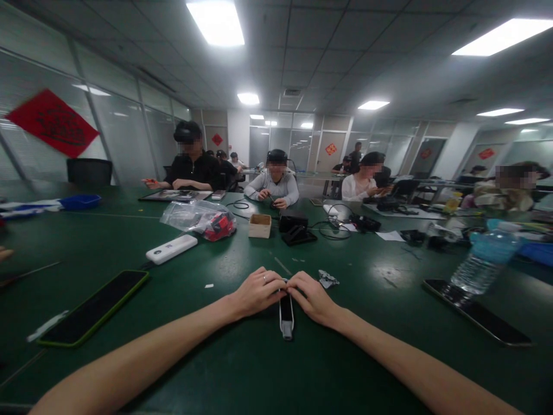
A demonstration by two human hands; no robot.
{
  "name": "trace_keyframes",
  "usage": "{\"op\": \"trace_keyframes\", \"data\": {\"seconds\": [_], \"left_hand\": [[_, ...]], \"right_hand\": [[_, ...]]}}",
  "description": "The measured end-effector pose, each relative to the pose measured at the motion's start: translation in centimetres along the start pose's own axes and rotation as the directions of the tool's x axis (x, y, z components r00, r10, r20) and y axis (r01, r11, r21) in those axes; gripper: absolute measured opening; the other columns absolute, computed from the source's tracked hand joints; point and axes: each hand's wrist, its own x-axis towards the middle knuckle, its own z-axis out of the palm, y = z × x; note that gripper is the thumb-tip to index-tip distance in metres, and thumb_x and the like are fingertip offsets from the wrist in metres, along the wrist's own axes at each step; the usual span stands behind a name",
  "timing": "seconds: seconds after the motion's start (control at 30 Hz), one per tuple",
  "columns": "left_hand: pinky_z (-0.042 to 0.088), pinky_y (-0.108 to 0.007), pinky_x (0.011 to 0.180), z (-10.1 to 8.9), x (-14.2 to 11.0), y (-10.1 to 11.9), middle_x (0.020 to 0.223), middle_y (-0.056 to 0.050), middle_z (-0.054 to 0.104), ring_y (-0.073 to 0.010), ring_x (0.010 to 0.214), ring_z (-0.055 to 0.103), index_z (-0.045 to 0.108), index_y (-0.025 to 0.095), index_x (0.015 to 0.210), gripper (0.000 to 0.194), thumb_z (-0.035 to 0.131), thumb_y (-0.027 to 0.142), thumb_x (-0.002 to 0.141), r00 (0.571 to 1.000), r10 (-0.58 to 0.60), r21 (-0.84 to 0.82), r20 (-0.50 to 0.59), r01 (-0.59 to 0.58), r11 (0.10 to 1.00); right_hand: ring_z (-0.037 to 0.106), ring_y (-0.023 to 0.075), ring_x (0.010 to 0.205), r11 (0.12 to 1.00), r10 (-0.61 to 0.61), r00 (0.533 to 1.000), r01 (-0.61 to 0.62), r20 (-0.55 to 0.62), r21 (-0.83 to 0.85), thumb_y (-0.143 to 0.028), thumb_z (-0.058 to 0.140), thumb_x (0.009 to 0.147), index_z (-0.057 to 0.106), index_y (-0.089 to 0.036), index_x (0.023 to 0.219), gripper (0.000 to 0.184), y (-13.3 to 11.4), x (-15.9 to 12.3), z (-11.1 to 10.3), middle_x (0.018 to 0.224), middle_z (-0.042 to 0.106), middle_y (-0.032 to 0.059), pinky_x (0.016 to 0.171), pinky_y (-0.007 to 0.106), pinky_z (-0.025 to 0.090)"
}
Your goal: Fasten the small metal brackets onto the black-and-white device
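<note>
A slim device with a white rim, a black face and a grey tip [286, 314] lies on the green table, its grey end toward me. At its far end my left hand [261, 291], with a ring on one finger, has its fingers curled against the device. From the other side my right hand [313, 297] pinches the same end, its fingertips meeting those of the left. The fingers hide the top of the device. Just right of my right hand lies a crumpled grey-silver scrap [328, 279]. A small white piece [209, 286] rests left of my left hand.
On the left are a green-edged phone [97, 308], a white power bank [171, 249] and a plastic bag [190, 216]. A small box [260, 226] and black stand [296, 227] sit ahead. Rightward, a water bottle [486, 259] stands by a phone [484, 317]. Several people sit beyond.
</note>
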Motion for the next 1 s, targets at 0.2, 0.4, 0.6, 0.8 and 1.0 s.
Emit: {"op": "trace_keyframes", "data": {"seconds": [0.2, 0.4, 0.6, 0.8, 1.0], "left_hand": [[0.04, -0.026, 0.069, 0.2, -0.1, -0.2, 0.091, -0.004, 0.064, -0.012, 0.08, 0.059, 0.058, 0.017, 0.096, 0.021, 0.041, 0.029, 0.093, 1.0, 0.002, -0.039, 0.009, -0.001, 0.999], [0.04, -0.025, 0.069, 0.2, -0.2, -0.2, 0.089, -0.003, 0.065, -0.0113, 0.077, 0.059, 0.059, 0.017, 0.098, 0.021, 0.041, 0.028, 0.094, 1.0, 0.016, -0.035, -0.019, -0.017, 0.999], [0.041, -0.025, 0.07, 0.2, -0.4, -0.4, 0.091, -0.004, 0.064, -0.0114, 0.079, 0.059, 0.06, 0.018, 0.101, 0.021, 0.041, 0.027, 0.094, 0.999, 0.036, -0.025, -0.014, -0.036, 0.999], [0.039, -0.026, 0.066, -0.2, -0.3, -0.2, 0.088, -0.004, 0.065, -0.0112, 0.074, 0.059, 0.061, 0.017, 0.099, 0.022, 0.041, 0.025, 0.094, 0.995, 0.095, -0.02, -0.034, -0.096, 0.995], [0.04, -0.026, 0.066, -0.3, -0.3, -0.1, 0.087, -0.005, 0.065, -0.0116, 0.073, 0.058, 0.062, 0.018, 0.097, 0.028, 0.035, 0.025, 0.096, 0.996, 0.087, -0.018, 0.006, -0.087, 0.996]], "right_hand": [[0.05, 0.0176, 0.085, 0.999, 0.007, 1.0, -0.006, 0.022, -0.031, -0.025, 0.04, 0.093, 0.059, -0.017, 0.091, 0.021, 0.1, 0.0, 0.0, 0.089, 0.058, 0.0067, 0.075, 0.032, 0.043], [0.05, 0.0178, 0.084, 0.997, 0.017, 0.998, -0.012, 0.064, -0.079, -0.024, 0.038, 0.093, 0.06, -0.016, 0.092, 0.023, -0.2, 0.0, -0.3, 0.09, 0.058, 0.0073, 0.074, 0.033, 0.043], [0.048, 0.0182, 0.083, 0.992, -0.012, 0.996, 0.022, 0.09, -0.121, -0.022, 0.036, 0.093, 0.06, -0.016, 0.094, 0.025, -1.0, 0.2, -0.4, 0.092, 0.057, 0.0081, 0.074, 0.034, 0.041], [0.046, 0.0179, 0.081, 0.989, -0.026, 0.992, 0.043, 0.121, -0.143, -0.02, 0.034, 0.093, 0.058, -0.015, 0.089, 0.025, -1.1, 0.2, -0.4, 0.09, 0.056, 0.0076, 0.073, 0.034, 0.039], [0.045, 0.0182, 0.08, 0.99, -0.035, 0.993, 0.05, 0.113, -0.13, -0.021, 0.032, 0.093, 0.056, -0.016, 0.085, 0.026, -1.0, 0.1, -0.3, 0.087, 0.055, 0.0074, 0.073, 0.035, 0.039]]}}
